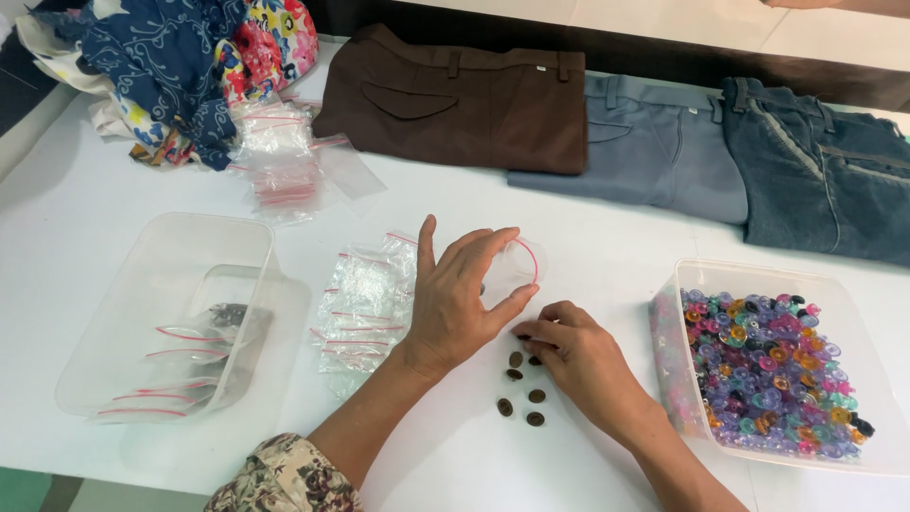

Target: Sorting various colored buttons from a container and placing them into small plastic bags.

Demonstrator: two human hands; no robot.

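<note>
Left hand: we see our left hand [455, 299] raised just above the tabletop [607, 237], fingers curled around a small clear zip bag [519, 264] with a pink seal line, holding its mouth open.
Right hand: our right hand [578, 356] rests low on the tabletop just beside the left, fingertips pinched together on a dark brown button [523, 336] right below the bag's mouth.
Loose buttons: we count a small cluster of brown buttons [523, 393] lying on the tabletop, touching or just beside the right hand's thumb side.
Empty bags: a flat pile of clear zip bags [365, 308] lies left of the left hand, partly under the wrist.
Left tub: a clear plastic tub [142, 284] stands well to the left, with filled zip bags [194, 346] inside it.
Right tub: a second clear tub [664, 327] near the right hand holds a heap of colourful plastic buttons [768, 365].
Far edge: we see brown trousers [455, 100], grey trousers [654, 156] and dark jeans [825, 175] folded side by side, floral fabric [180, 66] at the far left, and more clear bags [280, 156] beside it.
</note>
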